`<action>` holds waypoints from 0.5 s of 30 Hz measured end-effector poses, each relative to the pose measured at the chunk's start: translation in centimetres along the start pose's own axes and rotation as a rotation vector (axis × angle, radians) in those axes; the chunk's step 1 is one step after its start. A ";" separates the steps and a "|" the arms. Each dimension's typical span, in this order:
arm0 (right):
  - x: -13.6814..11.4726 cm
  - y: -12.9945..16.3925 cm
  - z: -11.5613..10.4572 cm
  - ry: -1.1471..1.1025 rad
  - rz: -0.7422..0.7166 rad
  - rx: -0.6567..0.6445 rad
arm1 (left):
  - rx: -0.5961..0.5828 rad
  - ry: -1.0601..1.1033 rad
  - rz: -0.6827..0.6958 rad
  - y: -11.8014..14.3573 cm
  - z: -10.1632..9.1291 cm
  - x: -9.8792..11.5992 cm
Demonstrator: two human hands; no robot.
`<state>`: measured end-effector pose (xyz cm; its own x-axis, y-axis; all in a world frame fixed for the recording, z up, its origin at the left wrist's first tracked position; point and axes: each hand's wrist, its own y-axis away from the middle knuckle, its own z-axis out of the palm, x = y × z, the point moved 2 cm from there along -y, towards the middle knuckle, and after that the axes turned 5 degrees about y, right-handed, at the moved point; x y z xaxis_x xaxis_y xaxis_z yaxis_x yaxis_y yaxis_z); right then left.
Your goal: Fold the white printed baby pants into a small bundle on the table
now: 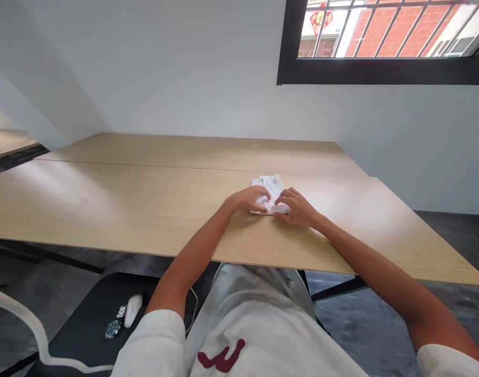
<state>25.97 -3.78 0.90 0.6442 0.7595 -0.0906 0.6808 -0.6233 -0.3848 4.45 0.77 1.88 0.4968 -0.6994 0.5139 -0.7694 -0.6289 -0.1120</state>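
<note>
A small white cloth [271, 184] with a scattered dark print lies flat on the wooden table [145, 204] in front of me. Its far edge looks gathered; whether it is a garment I cannot tell. My left hand [252, 198] curves over the cloth's left side, thumb and fingers bent onto the fabric. At the near right corner, my right hand [296, 207] has its fingers curled in and holds the edge. The two hands face each other a short way apart, hiding parts of both sides of the cloth.
The table's near edge runs just in front of my lap. A black chair [86, 324] to the left holds a wristwatch [113, 327] and a white oblong object [133, 310]. A white curved tube [35, 327] stands at lower left. Behind the table are a wall [184, 68] and barred window [381, 31].
</note>
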 end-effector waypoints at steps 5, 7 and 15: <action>0.9 -0.4 -0.1 -0.144 -0.137 -0.054 | -0.120 -0.006 -0.022 0.6 -0.6 0.6; 1.5 -0.2 0.0 -0.161 -0.132 -0.065 | -0.131 -0.054 -0.034 0.6 -0.5 0.9; 3.6 -0.2 0.3 -0.230 -0.125 -0.067 | 0.116 0.123 -0.165 1.0 -1.8 -0.3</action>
<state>28.03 -0.91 0.34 0.4624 0.8491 -0.2556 0.7765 -0.5269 -0.3455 2.84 0.97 3.17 0.5540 -0.5419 0.6319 -0.6268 -0.7711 -0.1118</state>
